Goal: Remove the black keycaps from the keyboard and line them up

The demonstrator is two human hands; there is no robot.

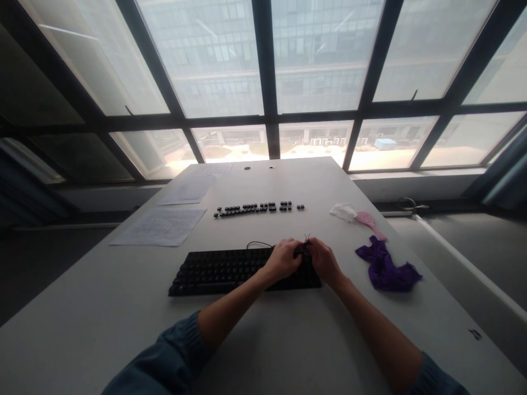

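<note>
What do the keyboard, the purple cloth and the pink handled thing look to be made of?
Keyboard: probably matte black plastic, judging by its crisp edges and low shine.
Purple cloth: likely soft, thin fabric; it lies in loose, crumpled folds.
Pink handled thing: perhaps molded plastic, from its even colour and stiff-looking outline; too small to be sure.

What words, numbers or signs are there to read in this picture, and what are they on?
None can be read.
Near paper sheet: covered in faint lines of writing, too blurred to read.
Paper farther back: faint marks, too blurred.
Black keyboard: pale marks on its keys, too small to read.
Loose black keycaps: too small to read any letters.
Small dark patch: cannot tell if it has words.
</note>
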